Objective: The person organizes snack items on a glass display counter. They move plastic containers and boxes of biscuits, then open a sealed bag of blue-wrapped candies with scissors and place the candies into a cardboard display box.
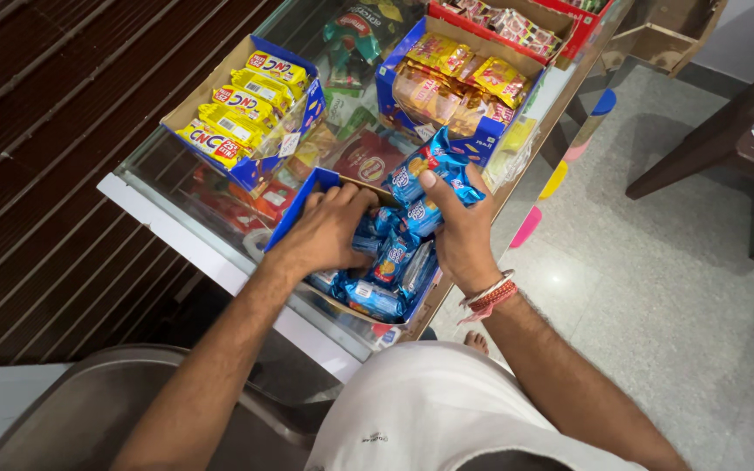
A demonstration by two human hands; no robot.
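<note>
Head view: a person stands at a glass tabletop (176,228) and packs blue snack packets into an open blue carton (303,208) at its near edge.
Left hand (329,231): pressed down inside the carton, fingers curled over the packets there; whether it holds one cannot be told.
Right hand (460,231): its grip is closed around a bunch of blue snack packets (434,170), thumb on top, raised over the carton's right side.
Packets in the carton (386,275): lying loose and crossed, some on edge, filling the near half.
Neighbours: a carton of yellow packets (242,109) stands behind on the left, a carton of golden packets (455,78) behind on the right, both apart from the hands.
Doing it well: judged from the jumble, the left hand should flatten and push the lying packets to one wall, so that a gap opens.
Care: the held bunch should go in edge-first, all facing one way, without squeezing, as such packets probably crush easily.
Risk: the carton sits near the tabletop's edge and could slide off under a hard push.
</note>
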